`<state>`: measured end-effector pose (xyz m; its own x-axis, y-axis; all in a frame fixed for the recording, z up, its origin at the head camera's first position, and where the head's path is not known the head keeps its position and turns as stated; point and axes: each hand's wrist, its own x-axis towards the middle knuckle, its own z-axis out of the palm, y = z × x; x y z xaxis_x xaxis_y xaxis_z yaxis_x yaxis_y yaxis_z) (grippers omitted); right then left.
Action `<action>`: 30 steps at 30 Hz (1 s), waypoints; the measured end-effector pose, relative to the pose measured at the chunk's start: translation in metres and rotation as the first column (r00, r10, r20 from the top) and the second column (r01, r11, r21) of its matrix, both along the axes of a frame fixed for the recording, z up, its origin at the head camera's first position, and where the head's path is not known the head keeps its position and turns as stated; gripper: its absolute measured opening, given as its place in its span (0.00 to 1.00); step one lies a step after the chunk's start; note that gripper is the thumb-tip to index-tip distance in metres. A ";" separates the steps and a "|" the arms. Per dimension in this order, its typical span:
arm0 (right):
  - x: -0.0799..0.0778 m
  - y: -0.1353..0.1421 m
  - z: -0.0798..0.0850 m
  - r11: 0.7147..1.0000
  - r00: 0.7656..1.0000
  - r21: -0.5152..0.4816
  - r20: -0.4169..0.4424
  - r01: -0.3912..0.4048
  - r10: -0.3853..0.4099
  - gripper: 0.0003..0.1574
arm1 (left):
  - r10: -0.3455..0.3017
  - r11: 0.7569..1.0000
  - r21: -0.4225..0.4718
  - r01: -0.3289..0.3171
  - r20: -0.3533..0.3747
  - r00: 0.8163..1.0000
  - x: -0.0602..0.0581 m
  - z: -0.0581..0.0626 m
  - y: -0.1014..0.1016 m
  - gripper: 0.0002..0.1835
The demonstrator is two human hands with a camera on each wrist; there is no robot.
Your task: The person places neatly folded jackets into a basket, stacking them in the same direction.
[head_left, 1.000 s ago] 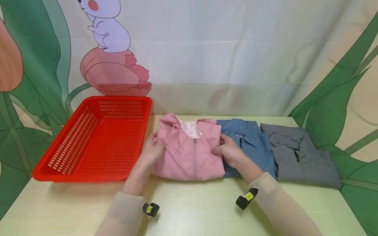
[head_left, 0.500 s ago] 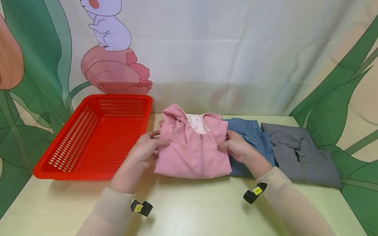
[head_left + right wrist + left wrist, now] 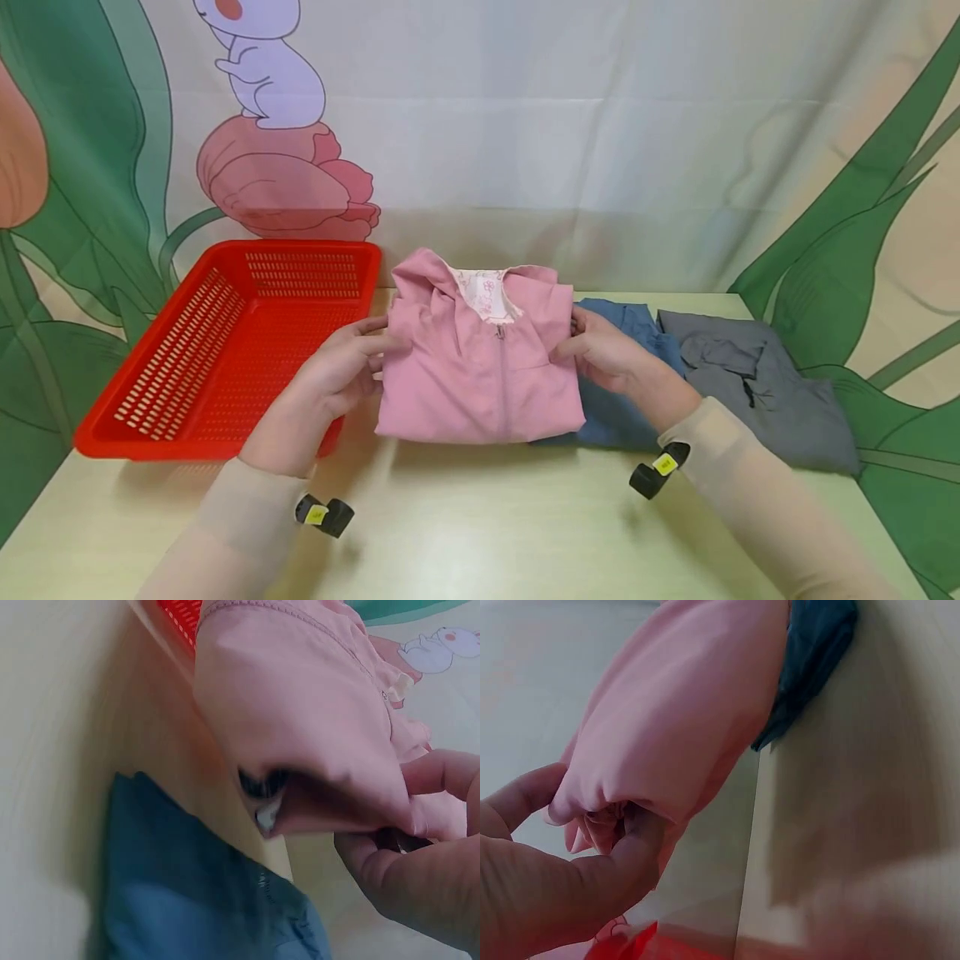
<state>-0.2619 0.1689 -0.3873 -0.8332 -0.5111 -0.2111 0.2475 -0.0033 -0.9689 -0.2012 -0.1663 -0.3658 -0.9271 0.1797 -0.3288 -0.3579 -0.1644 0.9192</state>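
Note:
A folded pink zip jacket (image 3: pixel 465 375) is held up off the table between both hands. My left hand (image 3: pixel 341 362) grips its left edge; in the left wrist view the thumb and fingers pinch the pink cloth (image 3: pixel 675 712). On the other side my right hand (image 3: pixel 603 350) pinches the jacket's right edge, thumb on the front, as the right wrist view also shows. Partly behind the jacket and right hand lies a folded blue garment (image 3: pixel 622 408). Further right is a folded grey garment (image 3: pixel 765 392) with a dark zip pull.
A red plastic basket (image 3: pixel 352 304) with slotted walls stands at the left of the pale table (image 3: pixel 465 517), close to my left hand. A printed curtain (image 3: pixel 637 167) hangs behind the table's back edge.
Both hands have lifted the pink jacket off the table. It moved slightly right, then back left, and now sits higher, its lower edge clear of the tabletop. The basket and grey garment stay put.

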 end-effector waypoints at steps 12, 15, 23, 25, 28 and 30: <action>-0.006 -0.013 0.029 0.988 0.987 -0.038 0.051 -0.152 0.154 0.56 | -0.048 0.998 -0.034 0.047 -0.021 0.999 -0.001 0.014 -0.039 0.41; -0.008 -0.016 0.036 0.981 0.981 -0.052 0.040 -0.188 0.190 0.58 | -0.056 0.998 -0.026 0.055 -0.037 0.998 -0.001 0.018 -0.048 0.41; -0.012 -0.028 0.049 0.978 0.980 -0.062 -0.002 -0.199 0.200 0.58 | -0.060 0.997 0.047 0.063 -0.072 0.996 -0.002 0.029 -0.069 0.30; -0.012 -0.033 0.052 0.979 0.981 -0.067 -0.014 -0.192 0.192 0.58 | -0.060 0.996 0.054 0.065 -0.082 0.995 -0.003 0.032 -0.076 0.27; -0.011 -0.043 0.056 0.979 0.981 -0.073 -0.030 -0.193 0.191 0.58 | -0.056 0.996 0.064 0.062 -0.092 0.994 -0.003 0.034 -0.087 0.24; -0.011 -0.049 0.058 0.976 0.979 -0.077 -0.035 -0.201 0.199 0.58 | -0.057 0.996 0.069 0.064 -0.098 0.994 -0.003 0.035 -0.094 0.24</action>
<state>-0.2732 0.1201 -0.3294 -0.7171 -0.6825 -0.1416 0.2248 -0.0342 -0.9738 -0.2046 -0.2607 -0.3313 -0.9404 0.2565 -0.2232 -0.2801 -0.2125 0.9362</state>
